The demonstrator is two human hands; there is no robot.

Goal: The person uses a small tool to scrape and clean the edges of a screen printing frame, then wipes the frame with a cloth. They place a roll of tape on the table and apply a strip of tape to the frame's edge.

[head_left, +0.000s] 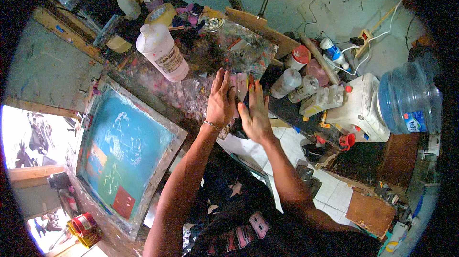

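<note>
Steadying, apparently, a pinkish strip (242, 83) right of the bottle (161, 54) — your left hand (221, 106) fingers-together, right hand (256, 119) thumb-splayed; next needing even pressure.

Paint-stained worktable (203, 49), pale plastic bottle (160, 51), tape roll (166, 14)

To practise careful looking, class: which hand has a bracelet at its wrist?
The left hand: a thin bracelet circles its wrist; the right hand has none.
</note>
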